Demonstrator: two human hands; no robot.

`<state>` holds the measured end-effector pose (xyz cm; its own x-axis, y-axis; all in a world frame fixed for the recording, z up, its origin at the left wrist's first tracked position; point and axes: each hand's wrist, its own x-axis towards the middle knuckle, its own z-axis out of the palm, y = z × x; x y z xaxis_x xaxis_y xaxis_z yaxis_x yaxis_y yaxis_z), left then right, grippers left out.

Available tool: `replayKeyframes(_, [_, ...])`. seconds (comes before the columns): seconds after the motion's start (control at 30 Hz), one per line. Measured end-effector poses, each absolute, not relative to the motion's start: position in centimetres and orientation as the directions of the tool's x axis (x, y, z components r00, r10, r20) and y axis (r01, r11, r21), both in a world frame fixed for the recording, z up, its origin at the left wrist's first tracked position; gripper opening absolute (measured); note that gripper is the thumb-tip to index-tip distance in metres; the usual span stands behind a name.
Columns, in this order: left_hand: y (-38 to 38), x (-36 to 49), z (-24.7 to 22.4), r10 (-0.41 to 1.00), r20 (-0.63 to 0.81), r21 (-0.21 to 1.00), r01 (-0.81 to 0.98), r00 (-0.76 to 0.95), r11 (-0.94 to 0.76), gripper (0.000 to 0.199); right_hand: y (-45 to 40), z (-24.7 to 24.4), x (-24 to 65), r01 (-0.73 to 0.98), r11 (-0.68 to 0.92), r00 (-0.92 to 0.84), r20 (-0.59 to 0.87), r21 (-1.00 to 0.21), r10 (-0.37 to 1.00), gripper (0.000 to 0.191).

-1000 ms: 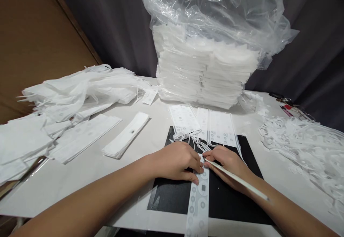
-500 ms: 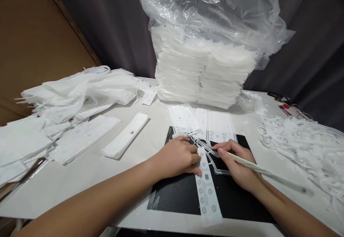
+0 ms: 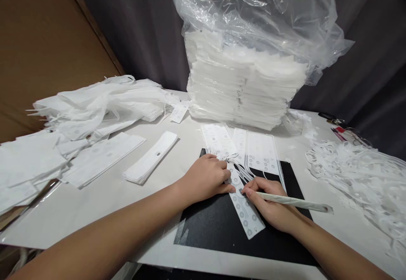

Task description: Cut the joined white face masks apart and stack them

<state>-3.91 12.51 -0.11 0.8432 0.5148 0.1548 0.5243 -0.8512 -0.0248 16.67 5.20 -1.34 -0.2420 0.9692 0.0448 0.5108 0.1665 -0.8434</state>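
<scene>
On the black mat (image 3: 215, 229) lies a white strip (image 3: 246, 220) printed with grey circles, set at a slant. My left hand (image 3: 207, 176) grips the strip's upper left edge, fingers curled and thumb on the mat side. In my right hand (image 3: 269, 204) is a long, thin, pen-like tool (image 3: 296, 201) with a pale wrapped handle, its end pointing right. Its working tip is hidden by my fingers, close to a small dark rectangle on the strip. Thin white cords (image 3: 242, 170) run between my hands.
Clear-edged printed sheets (image 3: 261, 146) lie behind the mat. A bagged stack of white sheets (image 3: 244, 85) stands at the back. White sheets (image 3: 104, 157) and a narrow folded stack (image 3: 150, 157) lie left; a tangle of white strips (image 3: 352, 174) lies right.
The strip has shifted up and its lower end now rests within the mat, tilted more to the right. My right hand has moved down and left onto the strip, with the tool lying flatter.
</scene>
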Motion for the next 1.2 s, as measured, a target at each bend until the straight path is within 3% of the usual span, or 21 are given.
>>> replayKeyframes(0.33, [12.4,-3.9,-0.2,0.513,0.185,-0.016,0.525,0.838,-0.851,0.038,5.2,-1.4,16.5,0.538,0.225,-0.267,0.090,-0.812,0.960,0.022])
replayKeyframes(0.43, [12.4,-3.9,-0.1,0.527,0.166,-0.012,0.536,0.834,-0.844,0.036,5.0,-1.6,16.5,0.559,0.320,-0.317,0.159,-0.765,0.935,0.019])
replayKeyframes(0.5, [12.4,-3.9,0.0,0.535,0.150,0.001,0.541,0.831,-0.841,0.035,4.7,-2.0,16.5,0.582,0.494,-0.421,0.281,-0.646,0.863,0.017])
replayKeyframes(0.57, [12.3,-4.0,0.1,0.536,0.137,0.016,0.539,0.833,-0.842,0.035,4.6,-2.4,16.5,0.608,0.659,-0.533,0.388,-0.442,0.752,0.016])
replayKeyframes(0.63, [12.3,-4.0,0.2,0.538,0.134,0.027,0.539,0.832,-0.842,0.033,4.8,-2.5,16.8,0.660,0.711,-0.585,0.426,-0.243,0.690,0.018])
replayKeyframes(0.73, [12.3,-4.0,0.1,0.551,0.125,0.051,0.549,0.825,-0.834,0.032,5.8,-1.8,18.5,0.802,0.588,-0.476,0.483,-0.104,0.735,0.019])
replayKeyframes(0.87, [12.4,-4.3,0.0,0.575,0.098,0.143,0.560,0.813,-0.816,0.035,7.2,0.1,23.0,0.981,0.191,-0.129,0.591,-0.044,0.796,0.017])
replayKeyframes(0.97, [12.7,-4.6,0.0,0.629,0.079,0.218,0.602,0.774,-0.768,0.055,7.9,0.6,26.3,0.998,-0.043,0.062,0.606,-0.046,0.793,0.024])
replayKeyframes(1.03, [12.9,-4.8,0.1,0.658,0.054,0.249,0.628,0.751,-0.738,0.068,8.4,0.1,27.6,0.997,-0.043,0.074,0.603,-0.065,0.794,0.026])
replayKeyframes(1.2, [12.9,-4.8,0.4,0.667,0.009,0.329,0.628,0.745,-0.705,0.069,8.9,-1.7,25.8,0.947,0.270,-0.150,0.506,-0.174,0.849,0.025])
